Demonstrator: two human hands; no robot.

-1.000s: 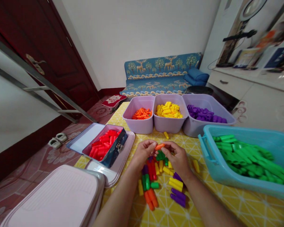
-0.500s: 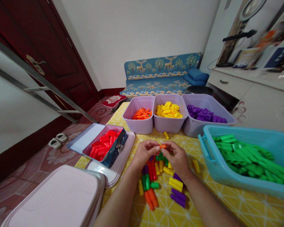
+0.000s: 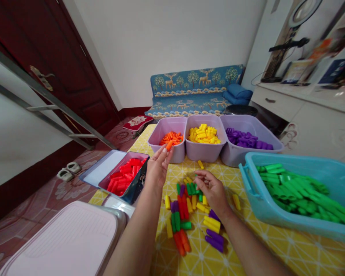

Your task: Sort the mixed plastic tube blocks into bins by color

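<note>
My left hand (image 3: 158, 165) is closed in a pinch on an orange bullet-shaped plastic piece (image 3: 169, 145), held up at the front rim of the lilac bin of orange pieces (image 3: 174, 155). Over the middle of the table, my right hand (image 3: 212, 188) is closed, with a small green plastic piece (image 3: 196, 175) just showing at its fingertips. Below the hands lies a loose pile of pieces, among them green ones (image 3: 176, 221), red ones (image 3: 183, 207), yellow ones (image 3: 212, 223) and purple ones (image 3: 214, 240).
Beside the orange bin stand lilac bins of yellow pieces (image 3: 204, 135) and purple pieces (image 3: 247, 140). A turquoise tub (image 3: 293, 222) of green pieces is at right. An open tin box (image 3: 138, 184) with red pieces and stacked pale lids (image 3: 63, 241) are at left.
My hands have come apart. The left has carried the orange piece forward and left to the orange bin; the right stays over the pile with a green piece at its fingertips.
</note>
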